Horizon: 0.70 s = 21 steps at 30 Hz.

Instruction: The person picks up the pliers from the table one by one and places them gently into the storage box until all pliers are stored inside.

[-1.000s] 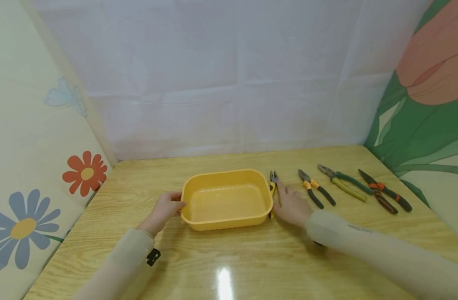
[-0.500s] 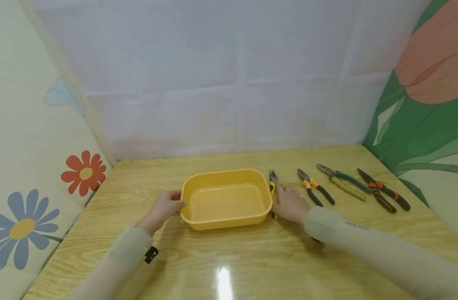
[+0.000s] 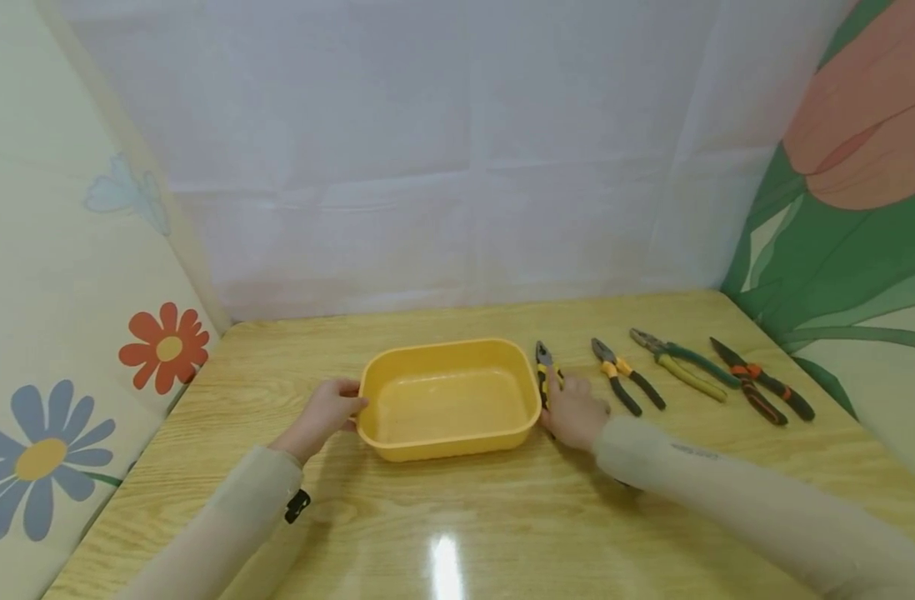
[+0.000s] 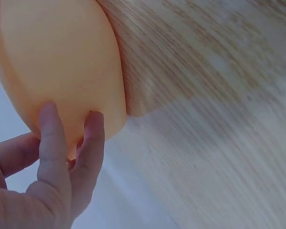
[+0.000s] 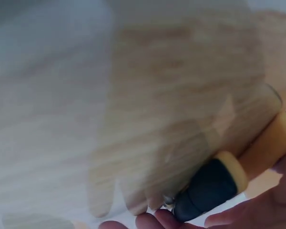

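A yellow plastic basin [image 3: 450,446] rests on the table. My left hand [image 3: 324,421] holds its left end, thumb at the rim. In the left wrist view, fingers [image 4: 93,138] of that hand touch the basin's outer wall. Close to the basin's right end lies a pair of pliers [image 3: 544,354] with yellow-and-black handles. My right hand [image 3: 577,414] grips it around the handles, which it partly hides; the metal head points away from me. In the right wrist view, a black-and-yellow handle [image 5: 209,188] shows beside the fingers.
To the right lie pliers with orange-and-black handles [image 3: 624,375], pliers with green and yellow-green handles [image 3: 682,362], and pliers with red-and-black handles [image 3: 763,385]. A white cloth [image 3: 457,167] hangs behind the wood-grain table [image 3: 352,533], and patterned panels stand at both sides.
The right hand has shifted slightly around the pliers, whose handles now show on both sides of the index finger. The left hand and basin stay put; the whole view drifts slightly left.
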### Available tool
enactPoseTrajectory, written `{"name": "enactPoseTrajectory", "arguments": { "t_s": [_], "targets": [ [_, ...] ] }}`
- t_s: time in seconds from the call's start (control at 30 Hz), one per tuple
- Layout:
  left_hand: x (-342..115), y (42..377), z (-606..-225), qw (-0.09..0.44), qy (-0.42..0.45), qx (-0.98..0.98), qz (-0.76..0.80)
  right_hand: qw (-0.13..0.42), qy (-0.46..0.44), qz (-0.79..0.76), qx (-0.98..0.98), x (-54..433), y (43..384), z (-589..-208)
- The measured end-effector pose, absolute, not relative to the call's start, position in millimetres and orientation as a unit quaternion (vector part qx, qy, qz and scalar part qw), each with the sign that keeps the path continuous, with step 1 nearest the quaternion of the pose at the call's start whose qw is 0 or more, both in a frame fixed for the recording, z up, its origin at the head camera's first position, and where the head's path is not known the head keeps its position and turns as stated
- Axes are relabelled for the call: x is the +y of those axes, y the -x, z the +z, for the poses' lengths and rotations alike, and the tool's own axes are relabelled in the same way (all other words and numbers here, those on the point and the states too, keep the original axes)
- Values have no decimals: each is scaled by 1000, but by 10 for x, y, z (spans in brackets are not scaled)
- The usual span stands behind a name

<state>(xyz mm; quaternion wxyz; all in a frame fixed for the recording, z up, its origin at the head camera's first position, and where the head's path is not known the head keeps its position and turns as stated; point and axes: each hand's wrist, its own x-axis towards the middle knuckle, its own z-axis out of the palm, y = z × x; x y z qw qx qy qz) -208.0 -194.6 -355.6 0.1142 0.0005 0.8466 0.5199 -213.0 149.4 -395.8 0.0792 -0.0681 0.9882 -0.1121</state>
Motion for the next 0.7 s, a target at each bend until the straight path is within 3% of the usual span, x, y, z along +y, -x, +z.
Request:
{"name": "enactPoseTrajectory", "arguments": {
  "t_s": [0.7],
  "targets": [
    [-1922, 2076, -3514, 118, -1, 860, 496, 74, 87, -87, 990, 1582, 2243, -4030]
  ]
}}
